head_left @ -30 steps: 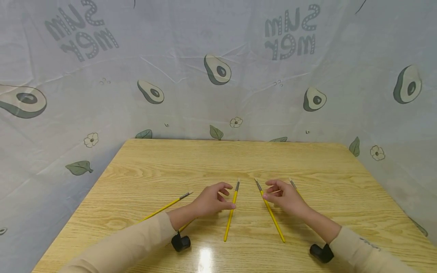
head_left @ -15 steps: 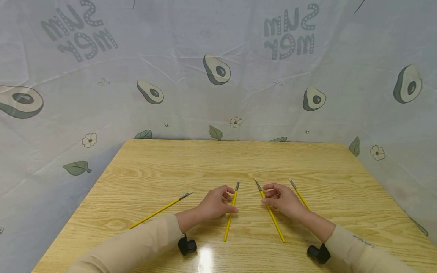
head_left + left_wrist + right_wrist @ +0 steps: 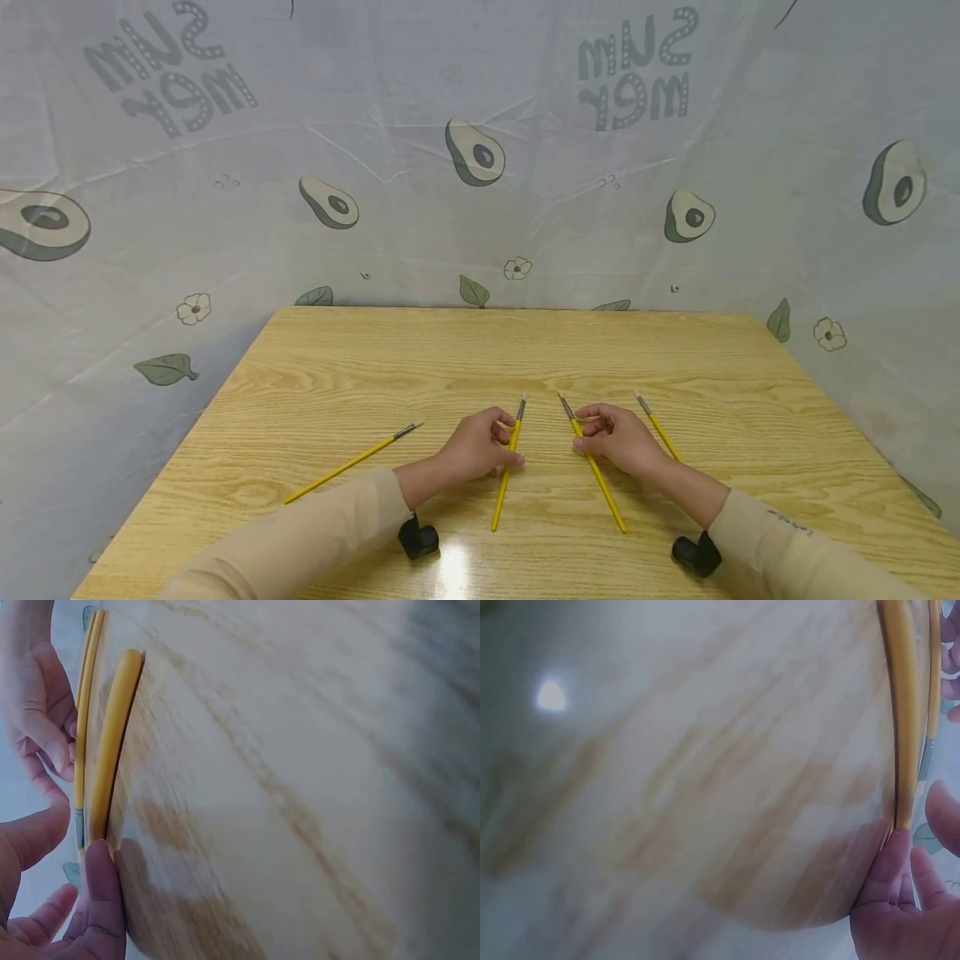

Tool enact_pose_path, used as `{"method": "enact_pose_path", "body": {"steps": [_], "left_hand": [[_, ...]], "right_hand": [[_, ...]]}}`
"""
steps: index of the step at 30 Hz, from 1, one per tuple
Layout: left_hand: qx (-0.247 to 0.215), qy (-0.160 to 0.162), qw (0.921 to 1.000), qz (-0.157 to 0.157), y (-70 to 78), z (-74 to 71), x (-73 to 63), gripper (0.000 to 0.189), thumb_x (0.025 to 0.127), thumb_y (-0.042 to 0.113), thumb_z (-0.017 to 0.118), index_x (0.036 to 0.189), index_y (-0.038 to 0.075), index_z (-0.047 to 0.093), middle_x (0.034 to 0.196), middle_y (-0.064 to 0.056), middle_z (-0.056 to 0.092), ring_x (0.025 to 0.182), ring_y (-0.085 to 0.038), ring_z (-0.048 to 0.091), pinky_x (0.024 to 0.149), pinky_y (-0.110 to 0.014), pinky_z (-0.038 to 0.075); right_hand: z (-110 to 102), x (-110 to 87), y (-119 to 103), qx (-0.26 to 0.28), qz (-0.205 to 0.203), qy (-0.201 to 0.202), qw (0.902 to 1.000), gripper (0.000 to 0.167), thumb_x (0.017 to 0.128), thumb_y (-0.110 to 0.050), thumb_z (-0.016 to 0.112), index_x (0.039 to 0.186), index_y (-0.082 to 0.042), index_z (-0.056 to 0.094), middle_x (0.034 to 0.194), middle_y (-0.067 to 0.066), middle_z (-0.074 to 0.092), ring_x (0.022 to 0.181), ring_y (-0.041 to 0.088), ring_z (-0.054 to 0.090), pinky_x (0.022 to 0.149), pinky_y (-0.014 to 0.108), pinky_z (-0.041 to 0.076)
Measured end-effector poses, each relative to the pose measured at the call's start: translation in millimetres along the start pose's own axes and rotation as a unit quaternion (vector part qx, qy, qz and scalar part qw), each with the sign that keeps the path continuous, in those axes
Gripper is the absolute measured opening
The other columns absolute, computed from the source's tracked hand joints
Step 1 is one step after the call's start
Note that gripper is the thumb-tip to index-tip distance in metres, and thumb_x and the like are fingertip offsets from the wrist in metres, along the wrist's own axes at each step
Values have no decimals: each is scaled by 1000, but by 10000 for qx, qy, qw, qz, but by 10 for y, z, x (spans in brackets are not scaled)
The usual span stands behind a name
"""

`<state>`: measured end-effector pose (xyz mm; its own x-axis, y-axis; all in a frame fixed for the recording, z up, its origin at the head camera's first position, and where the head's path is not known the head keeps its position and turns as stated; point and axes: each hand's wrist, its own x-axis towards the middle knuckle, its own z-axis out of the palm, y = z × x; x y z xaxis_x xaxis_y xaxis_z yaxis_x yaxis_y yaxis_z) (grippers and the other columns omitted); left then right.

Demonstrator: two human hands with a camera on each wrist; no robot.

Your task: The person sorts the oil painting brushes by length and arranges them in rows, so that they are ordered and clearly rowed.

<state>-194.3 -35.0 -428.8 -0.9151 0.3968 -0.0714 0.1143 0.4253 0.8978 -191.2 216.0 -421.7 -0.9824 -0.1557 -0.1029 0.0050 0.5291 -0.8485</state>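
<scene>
In the head view my left hand [image 3: 474,448] bends over a slim paintbrush [image 3: 499,502] with a yellow handle and pale tip, which lies on the table. Its thumb overlaps the handle. My right hand [image 3: 621,439] sits beside a matching paintbrush [image 3: 605,492], its thumb end right at the handle near the metal collar. Each wrist view shows one digit against the handle, at the tabletop, and another digit standing apart: the left hand's fingertip [image 3: 101,874] and the right hand's fingertip [image 3: 894,859].
Another yellow paintbrush [image 3: 345,467] lies slanted at the left, beyond my left forearm. One more paintbrush [image 3: 661,429] lies behind my right hand, its lower end hidden. The wooden table [image 3: 480,350] ends at a fabric backdrop [image 3: 420,242] printed with avocados.
Both hands have shifted slightly toward me, the left also to the right, so its thumb overlaps the brush further. Over the last half second they hardly move. The brushes by the hands stay put.
</scene>
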Motion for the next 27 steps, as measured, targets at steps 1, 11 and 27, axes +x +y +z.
{"method": "enact_pose_path", "body": {"steps": [1,11,27], "left_hand": [[14,21,10000,16,-4,3,3,44,77,5,83,114,1,59,89,-8,57,62,-16,54,50,-29,51],[24,158,9998,83,-16,39,28,39,75,2,83,106,1,61,80,-4,55,57,-13,49,47,-24,45],[285,211,9989,302,-36,49,63,46,73,-4,82,116,0,66,74,-4,55,46,-12,51,43,-25,46]], "right_hand": [[1,-1,2,26,2,-5,10000,40,85,-6,75,121,4,61,93,9,59,79,21,54,62,27,49],[6,-15,-12,23,59,33,10000,38,85,-6,75,119,4,61,89,8,57,75,20,50,58,25,45],[24,-11,7,-299,-96,85,9995,44,83,-5,76,123,5,63,83,6,59,72,19,50,57,24,42]]}}
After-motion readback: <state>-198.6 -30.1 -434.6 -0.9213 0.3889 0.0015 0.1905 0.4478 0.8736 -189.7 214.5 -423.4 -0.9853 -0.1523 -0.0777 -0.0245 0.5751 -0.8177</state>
